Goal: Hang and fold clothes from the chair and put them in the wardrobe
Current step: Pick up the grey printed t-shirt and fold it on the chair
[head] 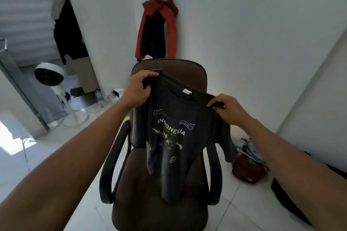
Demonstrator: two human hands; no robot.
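Brown chair (154, 184) with a dark shirt (172, 127) held up over it
The chair fills 6 o'clock; the shirt hangs above its seat. The left hand (139, 90) at 10 o'clock and the right hand (229, 108) at 2 o'clock each pinch a shoulder; keep them level so it hangs flat

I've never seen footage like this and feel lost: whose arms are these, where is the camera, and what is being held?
There is no machine here. A person wears a wide-angle camera on the head, looking forward and down, so both bare arms reach in from below. The left hand and the right hand each grip a shoulder of a dark T-shirt printed "INDONESIA", holding it up over a brown chair. Behind, a red jacket hangs on the wall. A white fan stands on the left.
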